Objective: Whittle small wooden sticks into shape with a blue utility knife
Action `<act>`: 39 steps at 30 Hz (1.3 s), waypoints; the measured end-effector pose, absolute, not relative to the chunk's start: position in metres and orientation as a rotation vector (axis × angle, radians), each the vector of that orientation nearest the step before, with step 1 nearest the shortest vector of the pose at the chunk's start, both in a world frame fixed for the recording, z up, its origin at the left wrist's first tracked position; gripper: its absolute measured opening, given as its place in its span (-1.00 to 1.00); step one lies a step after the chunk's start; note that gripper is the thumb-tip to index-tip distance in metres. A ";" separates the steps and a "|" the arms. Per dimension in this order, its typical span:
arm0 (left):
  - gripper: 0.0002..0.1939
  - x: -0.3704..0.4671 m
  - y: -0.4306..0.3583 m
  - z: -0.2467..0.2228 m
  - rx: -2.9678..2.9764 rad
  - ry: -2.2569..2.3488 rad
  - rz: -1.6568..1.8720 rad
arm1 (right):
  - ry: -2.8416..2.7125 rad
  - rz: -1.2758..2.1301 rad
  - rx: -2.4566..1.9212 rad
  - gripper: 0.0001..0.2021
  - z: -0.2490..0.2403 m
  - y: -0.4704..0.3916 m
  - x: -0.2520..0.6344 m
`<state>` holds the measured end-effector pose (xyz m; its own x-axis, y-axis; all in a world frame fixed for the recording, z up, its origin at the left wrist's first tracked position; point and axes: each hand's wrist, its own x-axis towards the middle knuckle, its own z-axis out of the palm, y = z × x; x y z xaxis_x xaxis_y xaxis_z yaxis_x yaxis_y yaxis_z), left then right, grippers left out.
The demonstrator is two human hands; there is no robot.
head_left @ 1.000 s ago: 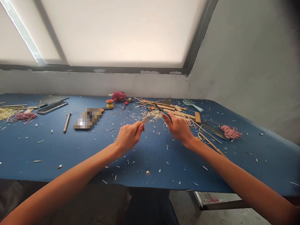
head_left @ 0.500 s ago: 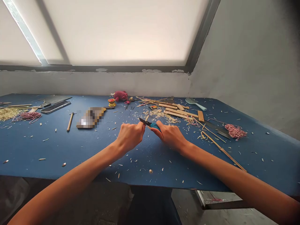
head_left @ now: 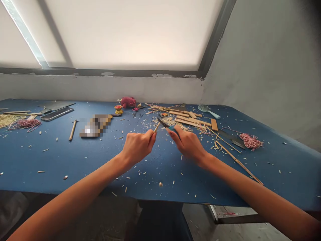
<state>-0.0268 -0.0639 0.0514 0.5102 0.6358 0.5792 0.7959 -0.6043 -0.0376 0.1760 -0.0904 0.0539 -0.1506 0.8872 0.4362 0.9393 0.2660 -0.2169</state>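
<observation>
My left hand (head_left: 138, 144) is closed around a thin pale wooden stick (head_left: 156, 127), whose tip points up and to the right. In my right hand (head_left: 190, 145) is a utility knife (head_left: 172, 128) with a teal handle, gripped in closed fingers. Its dark blade reaches up and left, just beyond the stick's tip; whether the two touch, I cannot tell. Behind both hands lies a scatter of pale wood shavings (head_left: 173, 124). Most of the knife's handle is hidden by my fingers.
Flat wooden strips (head_left: 188, 121) and a long split stick (head_left: 239, 162) lie to the right, near red-and-white string (head_left: 251, 141) and a hairbrush (head_left: 209, 111). A red plush toy (head_left: 128, 102) sits at the back. Leftward are a small hammer-like tool (head_left: 73, 130) and a phone-like slab (head_left: 57, 113).
The knife has moved right and its blade tilts more steeply, off the spot by my left thumb. My right hand has shifted slightly right; more of the stick shows.
</observation>
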 end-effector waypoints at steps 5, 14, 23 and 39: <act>-0.60 -0.028 -0.064 0.052 -2.403 -1.169 -0.781 | -2.190 -0.124 -1.613 -0.49 0.047 -0.098 0.162; -0.64 -0.031 -0.077 0.057 -2.634 -0.942 -0.971 | -1.934 -0.243 -2.080 -0.32 0.038 -0.056 0.221; -0.69 -0.031 -0.050 0.055 -3.269 -1.299 -1.618 | -1.927 -0.175 -1.764 -0.43 0.047 -0.071 0.205; -0.77 -0.030 -0.040 0.038 -3.569 -1.869 -2.341 | -2.056 -0.081 -1.616 -0.54 0.036 -0.079 0.193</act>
<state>-0.0299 -0.0399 0.0381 0.5648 0.8252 0.0047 -0.1783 0.1165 0.9771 0.1926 -0.0788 0.0364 -0.1537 0.8897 0.4300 0.9207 0.2869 -0.2645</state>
